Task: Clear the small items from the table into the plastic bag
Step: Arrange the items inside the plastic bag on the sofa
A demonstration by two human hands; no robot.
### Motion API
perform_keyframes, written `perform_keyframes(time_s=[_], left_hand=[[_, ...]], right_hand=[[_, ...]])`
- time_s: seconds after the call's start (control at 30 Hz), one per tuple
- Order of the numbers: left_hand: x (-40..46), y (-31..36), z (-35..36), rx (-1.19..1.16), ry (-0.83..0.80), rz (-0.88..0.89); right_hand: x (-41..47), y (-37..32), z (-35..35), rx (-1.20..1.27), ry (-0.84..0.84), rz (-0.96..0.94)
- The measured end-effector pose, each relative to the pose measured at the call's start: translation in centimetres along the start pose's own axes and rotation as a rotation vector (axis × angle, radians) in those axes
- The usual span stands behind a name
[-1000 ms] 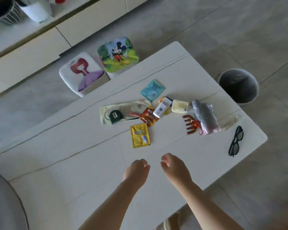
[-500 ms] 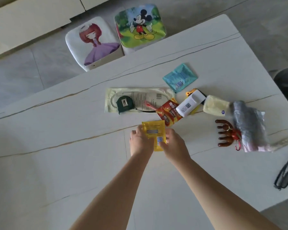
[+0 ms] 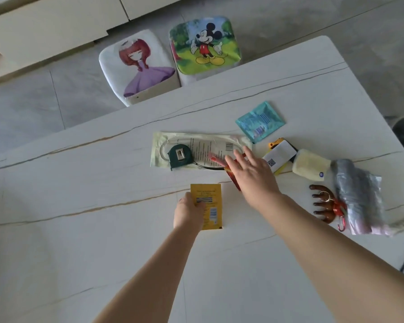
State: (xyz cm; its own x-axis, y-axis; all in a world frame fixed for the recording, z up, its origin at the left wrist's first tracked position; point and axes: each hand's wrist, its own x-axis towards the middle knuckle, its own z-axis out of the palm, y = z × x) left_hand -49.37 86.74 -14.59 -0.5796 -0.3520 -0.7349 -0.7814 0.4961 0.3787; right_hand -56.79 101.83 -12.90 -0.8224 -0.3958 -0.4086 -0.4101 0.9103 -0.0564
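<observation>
The left hand (image 3: 189, 212) lay on the white desk (image 3: 79, 229) with its fingers (image 3: 200, 206) curled onto the near left part of a yellow sachet (image 3: 210, 203), thumb side on the printed face; whether the sachet was pinched or only pressed flat could not be told. The sachet lay flat, its far edge beyond the fingertips.

The right hand (image 3: 252, 176) reached farther out, fingers (image 3: 236, 159) straight and spread, holding nothing. Beneath its palm lay a red packet (image 3: 231, 177), mostly hidden; whether the palm touched it could not be told. Just beyond those fingertips lay a long pale plastic package (image 3: 196, 145) with a barcode, a dark green tape measure (image 3: 179, 155) resting on its left part and a pink stick-like item (image 3: 214, 157) close to the index fingertip.

Beyond and to the right of the right fingers lay a teal sachet (image 3: 260, 122). Right of the hand sat a white box with a QR code (image 3: 279, 155) over something yellow, then a cream pouch (image 3: 310, 165), then a bundle wrapped in clear plastic (image 3: 357, 197). Between the right wrist and that bundle lay a brown claw hair clip (image 3: 322, 205) with a red carabiner (image 3: 339, 217) beside it.

Past the desk's far edge, on the tiled floor, stood two stools: a princess-print stool (image 3: 138, 66) and a Mickey Mouse stool (image 3: 204, 45), side by side.
</observation>
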Motion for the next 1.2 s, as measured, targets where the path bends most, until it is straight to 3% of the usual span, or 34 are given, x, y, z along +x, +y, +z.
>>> perform_keyframes(time_s=[0.17,0.23,0.4,0.57,0.63,0.77,0.9,1.0,1.2], left_hand=[[0.2,0.6,-0.1,-0.001,-0.004,0.052],[0.2,1.2,-0.3,0.005,0.001,0.071],[0.6,3.5,-0.2,0.084,0.039,0.182],[1.0,6.4,0.7,0.008,0.010,0.276],[1.0,7.4,1.5,0.038,0.034,0.327],[1.1,9.1,2.0,0.202,0.226,0.471],[2.7,10.1,2.2,0.507,0.142,0.543],[3.2,10.1,3.0,0.656,0.250,0.537],[2.3,9.9,4.7,0.550,0.220,0.439]], right_hand=[[-0.7,0.3,1.9,-0.169,0.199,0.035],[-1.6,0.7,2.4,-0.143,0.193,0.035],[-4.7,0.4,3.4,0.140,0.204,0.148],[-6.6,0.9,4.7,0.590,0.159,0.503],[-7.2,1.3,5.2,0.654,0.174,0.570],[-8.4,2.0,6.1,0.678,0.178,0.612],[-9.0,2.5,6.6,0.712,0.206,0.622],[-9.0,2.8,6.8,0.711,0.256,0.617],[-8.8,4.3,6.2,0.722,0.265,0.612]])
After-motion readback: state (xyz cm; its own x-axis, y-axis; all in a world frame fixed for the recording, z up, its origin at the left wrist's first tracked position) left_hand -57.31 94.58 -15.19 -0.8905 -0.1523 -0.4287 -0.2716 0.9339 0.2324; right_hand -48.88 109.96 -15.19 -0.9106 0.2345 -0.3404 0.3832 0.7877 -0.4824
